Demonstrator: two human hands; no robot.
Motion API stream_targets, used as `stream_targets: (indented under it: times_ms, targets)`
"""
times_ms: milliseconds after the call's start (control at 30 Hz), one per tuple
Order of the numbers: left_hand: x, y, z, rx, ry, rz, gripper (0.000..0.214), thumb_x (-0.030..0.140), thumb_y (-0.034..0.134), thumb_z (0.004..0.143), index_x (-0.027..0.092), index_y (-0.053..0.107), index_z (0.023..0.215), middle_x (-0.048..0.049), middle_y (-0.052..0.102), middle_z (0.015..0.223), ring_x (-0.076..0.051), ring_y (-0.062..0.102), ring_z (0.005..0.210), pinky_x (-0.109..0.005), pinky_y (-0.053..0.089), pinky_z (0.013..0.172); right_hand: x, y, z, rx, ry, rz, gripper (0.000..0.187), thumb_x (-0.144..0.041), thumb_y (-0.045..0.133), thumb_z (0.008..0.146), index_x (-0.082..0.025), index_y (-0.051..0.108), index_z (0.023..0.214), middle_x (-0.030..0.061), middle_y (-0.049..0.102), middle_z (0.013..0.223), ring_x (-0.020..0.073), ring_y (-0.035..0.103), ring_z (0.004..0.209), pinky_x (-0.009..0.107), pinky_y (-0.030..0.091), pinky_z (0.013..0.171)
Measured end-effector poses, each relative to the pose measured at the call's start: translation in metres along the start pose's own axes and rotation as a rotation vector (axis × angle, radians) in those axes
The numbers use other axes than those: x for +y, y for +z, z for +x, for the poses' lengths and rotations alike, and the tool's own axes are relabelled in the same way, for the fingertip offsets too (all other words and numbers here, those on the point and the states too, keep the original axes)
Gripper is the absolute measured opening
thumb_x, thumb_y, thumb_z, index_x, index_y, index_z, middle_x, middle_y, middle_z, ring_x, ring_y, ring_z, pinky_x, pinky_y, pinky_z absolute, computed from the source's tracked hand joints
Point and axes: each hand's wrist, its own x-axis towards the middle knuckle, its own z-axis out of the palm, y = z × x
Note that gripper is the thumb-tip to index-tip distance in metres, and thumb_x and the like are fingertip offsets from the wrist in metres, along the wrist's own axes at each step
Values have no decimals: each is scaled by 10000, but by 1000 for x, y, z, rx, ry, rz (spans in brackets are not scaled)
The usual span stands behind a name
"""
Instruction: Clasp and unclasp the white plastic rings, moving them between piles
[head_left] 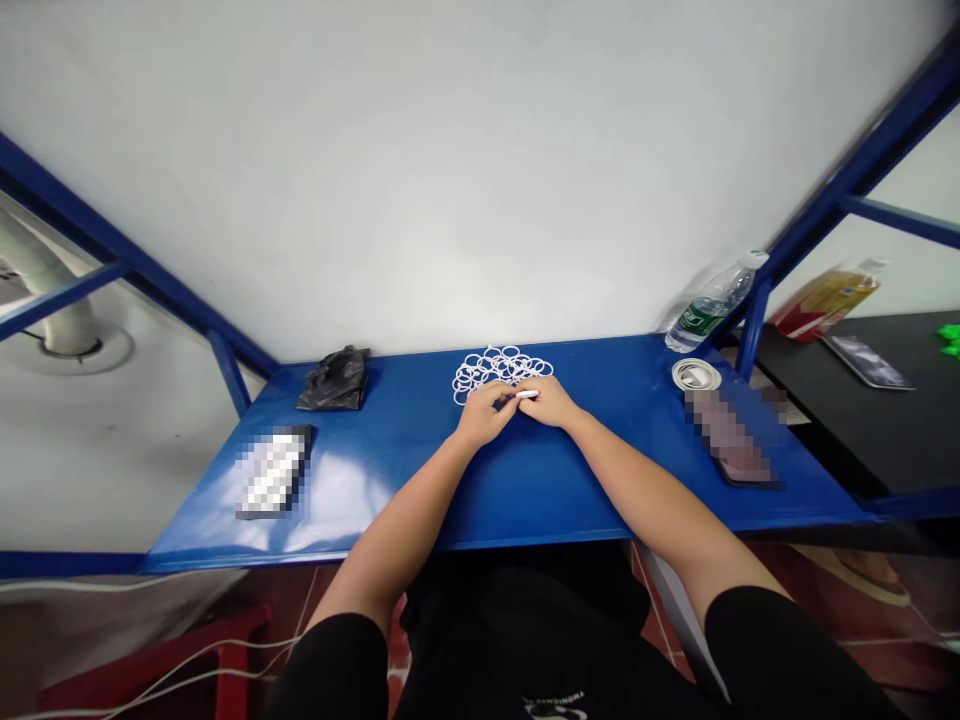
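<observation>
Several thin white rings (480, 372) lie overlapping in a loose pile near the back of the blue table. Just in front of them, my right hand (553, 403) is closed, with a small white ring (528, 394), seen nearly edge-on, between thumb and fingers. My left hand (484, 414) meets it from the other side, thumb and fingertips pinched at the ring's left end. Whether a second ring is in this pinch cannot be made out. Both hands partly cover the front of the pile.
On the blue table (525, 490), a crumpled black plastic bag (335, 380) and a blurred phone-like object (276, 470) lie left. To the right are a water bottle (705, 315), a coiled white cable (696, 376) and a dark phone (731, 440). Blue frame bars (757, 310) flank the table.
</observation>
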Motion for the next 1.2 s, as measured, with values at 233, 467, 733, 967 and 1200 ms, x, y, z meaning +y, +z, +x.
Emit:
stream_targets:
  times_ms: [233, 467, 733, 967, 1200]
  targets:
    - [2, -2, -1, -52, 94, 23, 96, 234, 623, 1012, 205, 714, 1022, -30, 710, 887, -148, 647, 782, -282, 507, 738, 3, -2, 0, 34, -64, -37, 143, -151, 616, 762, -215, 744, 768, 19, 764, 775, 183, 669, 719, 279, 448, 687]
    - [3, -2, -2, -79, 106, 35, 92, 234, 575, 1039, 213, 660, 1066, -38, 694, 938, -162, 647, 828, -296, 521, 772, 1, -1, -1, 58, -61, -145, 100, -186, 627, 764, -216, 696, 698, 24, 738, 725, 191, 656, 695, 293, 427, 668]
    - [-1, -8, 0, 122, 3, -8, 131, 324, 565, 1055, 207, 621, 1073, -93, 724, 1113, -192, 697, 986, -338, 564, 858, 2, -9, -3, 193, -30, -125, 165, -308, 694, 864, -234, 781, 983, 12, 765, 802, 187, 681, 726, 305, 496, 731]
    - [-2, -11, -1, 21, -86, 20, 210, 372, 579, 1039, 202, 700, 1057, -20, 736, 854, -149, 681, 743, -286, 541, 748, 36, -22, 1, 342, 266, -119, 196, -310, 640, 923, -241, 786, 1034, 39, 785, 912, 212, 704, 792, 351, 536, 780]
    - [6, -12, 1, -357, 34, 165, 301, 251, 513, 1038, 242, 785, 1167, -46, 814, 1015, -198, 748, 890, -334, 557, 841, 34, -20, 3, 263, 301, -179, 155, -308, 651, 934, -232, 783, 961, 58, 755, 1011, 193, 672, 786, 354, 533, 798]
